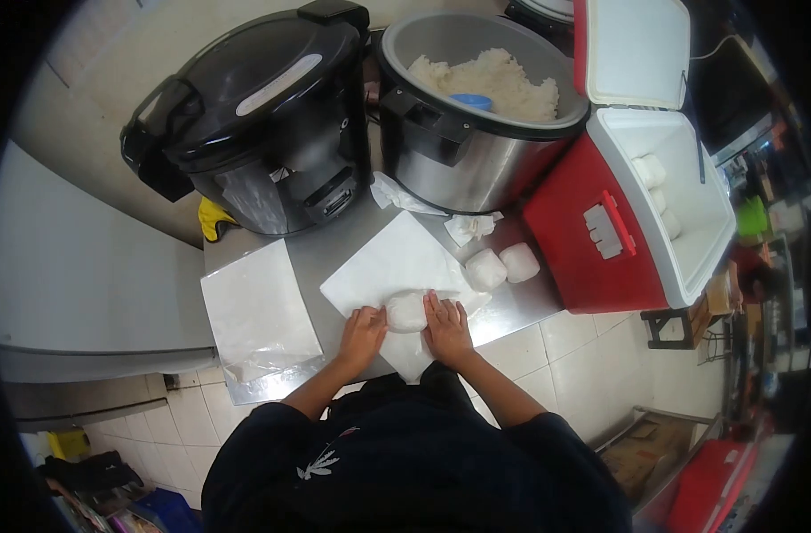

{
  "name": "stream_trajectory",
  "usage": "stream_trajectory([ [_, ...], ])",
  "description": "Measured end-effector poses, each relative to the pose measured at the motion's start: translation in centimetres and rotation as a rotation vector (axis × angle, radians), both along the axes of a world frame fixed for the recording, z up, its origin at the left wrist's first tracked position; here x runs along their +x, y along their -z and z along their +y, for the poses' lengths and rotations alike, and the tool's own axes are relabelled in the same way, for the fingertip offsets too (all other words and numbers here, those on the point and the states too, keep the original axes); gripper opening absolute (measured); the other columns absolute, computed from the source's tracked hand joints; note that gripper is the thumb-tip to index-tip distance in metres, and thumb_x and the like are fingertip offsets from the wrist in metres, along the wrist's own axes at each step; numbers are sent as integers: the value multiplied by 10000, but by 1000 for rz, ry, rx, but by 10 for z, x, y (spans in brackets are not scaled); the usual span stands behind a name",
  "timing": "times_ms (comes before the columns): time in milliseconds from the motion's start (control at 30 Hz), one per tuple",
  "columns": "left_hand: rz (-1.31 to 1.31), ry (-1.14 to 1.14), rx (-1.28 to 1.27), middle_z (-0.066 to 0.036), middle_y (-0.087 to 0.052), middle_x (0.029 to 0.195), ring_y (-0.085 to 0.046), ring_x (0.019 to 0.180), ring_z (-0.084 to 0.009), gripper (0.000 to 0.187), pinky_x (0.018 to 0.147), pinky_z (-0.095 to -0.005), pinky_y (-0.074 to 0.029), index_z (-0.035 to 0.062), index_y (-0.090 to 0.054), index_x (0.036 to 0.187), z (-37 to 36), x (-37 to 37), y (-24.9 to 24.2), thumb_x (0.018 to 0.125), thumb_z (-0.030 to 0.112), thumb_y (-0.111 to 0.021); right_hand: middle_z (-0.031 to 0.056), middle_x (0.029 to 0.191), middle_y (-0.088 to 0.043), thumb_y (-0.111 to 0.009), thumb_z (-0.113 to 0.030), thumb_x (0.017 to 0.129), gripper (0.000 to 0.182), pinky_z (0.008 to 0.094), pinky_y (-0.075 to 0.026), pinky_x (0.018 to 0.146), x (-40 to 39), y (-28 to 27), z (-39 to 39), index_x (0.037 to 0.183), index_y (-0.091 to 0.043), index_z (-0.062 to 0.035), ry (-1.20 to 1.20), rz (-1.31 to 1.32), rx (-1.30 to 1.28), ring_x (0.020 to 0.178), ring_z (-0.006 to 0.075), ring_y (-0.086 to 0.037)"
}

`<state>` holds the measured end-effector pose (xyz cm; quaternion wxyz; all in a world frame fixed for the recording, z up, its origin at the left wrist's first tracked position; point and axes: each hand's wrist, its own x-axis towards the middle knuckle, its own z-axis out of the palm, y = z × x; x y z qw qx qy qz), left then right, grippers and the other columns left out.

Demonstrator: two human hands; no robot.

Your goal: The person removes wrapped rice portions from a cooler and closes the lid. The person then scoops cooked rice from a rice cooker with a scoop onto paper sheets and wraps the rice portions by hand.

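A white paper-wrapped rice packet (407, 313) lies between my hands at the table's front edge. My left hand (363, 338) grips its left side with bent fingers. On the right side, my right hand (447, 329) presses against the paper, thumb towards the packet and fingers curled. Under the packet spreads a stack of white wrapping sheets (397, 253), and one paper corner hangs towards my body. Two finished-looking wrapped packets (486, 270) sit side by side to the right of the stack. My fingertips are partly hidden by the paper folds.
Behind stand a closed black rice cooker (254, 98) and an open cooker (477, 160) of cooked rice (503, 75) with a blue scoop (472, 101). An open red cooler (592, 231) at the right holds white packets (656, 186). Plastic-covered sheets (259, 306) lie left on the metal table (348, 258).
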<state>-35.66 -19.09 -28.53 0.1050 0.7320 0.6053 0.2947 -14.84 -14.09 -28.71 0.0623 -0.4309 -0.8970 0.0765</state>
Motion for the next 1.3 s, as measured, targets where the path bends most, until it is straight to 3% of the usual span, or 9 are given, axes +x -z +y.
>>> stream_trajectory([
  [333, -643, -212, -441, -220, -599, 977, -591, 868, -309, 506, 753, -361, -466, -76, -501, 1165, 55, 36, -11, 831, 292, -598, 262, 1415, -258, -461, -409, 896, 746, 455, -183, 1088, -19, -10, -5, 1353, -209, 124, 142, -11, -127, 1287, 389, -295],
  [400, -810, -183, -495, -224, -605, 985, -590, 893, -302, 489, 769, -346, -463, -68, -518, 1141, 57, 41, -15, 825, 298, -591, 288, 1398, -268, -403, -411, 927, 722, 379, -187, 1091, -29, -19, -9, 1347, -198, 140, 411, 928, -637, 1291, 388, -293],
  [500, -1186, -251, -569, -211, -615, 987, -585, 917, -312, 442, 811, -333, -450, -45, -548, 1091, 50, 49, -18, 850, 324, -512, 258, 1277, -435, -473, -371, 914, 646, 334, -325, 999, -42, -34, -2, 1323, -287, 93, 593, 976, -594, 1177, 328, -443],
  [700, -645, -47, -380, -220, -408, 1322, -370, 1232, -356, 535, 1024, -443, -267, 31, -415, 1295, 48, 37, 39, 910, 401, -385, 183, 1118, -558, -595, -300, 864, 549, 324, -432, 863, -19, -19, 45, 1244, -400, 46, 613, 865, -661, 983, 259, -568],
  [767, 53, 110, -456, -207, -169, 1465, -116, 1361, -386, 589, 1082, -521, -100, 109, -311, 1389, 31, 36, 36, 915, 453, -376, 189, 1106, -561, -603, -299, 858, 532, 320, -437, 856, -10, -22, 63, 1220, -422, 46, 585, 855, -667, 965, 265, -580],
  [833, 165, 292, -466, -184, -54, 1498, -12, 1375, -403, 598, 1081, -559, -48, 175, -284, 1413, 23, 20, 18, 908, 476, -392, 206, 1022, -551, -643, -322, 801, 524, 396, -438, 835, -1, -9, 83, 1159, -470, 19, 334, 798, -308, 948, 346, -550],
  [967, 227, 415, -462, -194, -106, 1487, -72, 1370, -404, 580, 1069, -569, -126, 170, -322, 1392, 20, -6, -4, 898, 448, -442, 205, 1099, -522, -631, -203, 789, 388, 438, -429, 857, 12, -21, 111, 1098, -509, -1, 59, 277, -146, 1014, 361, -515],
  [1133, 222, 375, -446, -213, -291, 1418, -287, 1307, -389, 510, 1050, -519, -246, 148, -427, 1324, 38, -9, -27, 891, 411, -480, 154, 888, -605, -645, -167, 781, 205, 394, -477, 729, 13, -181, 151, 928, -600, -32, -146, 478, -134, 814, 318, -590],
  [1300, -444, 92, -459, -187, -542, 1202, -573, 1050, -277, 380, 944, -340, -402, 77, -510, 1224, 107, -10, -92, 918, 302, -492, 149, 716, -613, -599, -200, 801, 169, 427, -475, 645, -7, -333, 265, 819, -589, -32, -70, 349, 92, 690, 343, -601],
])
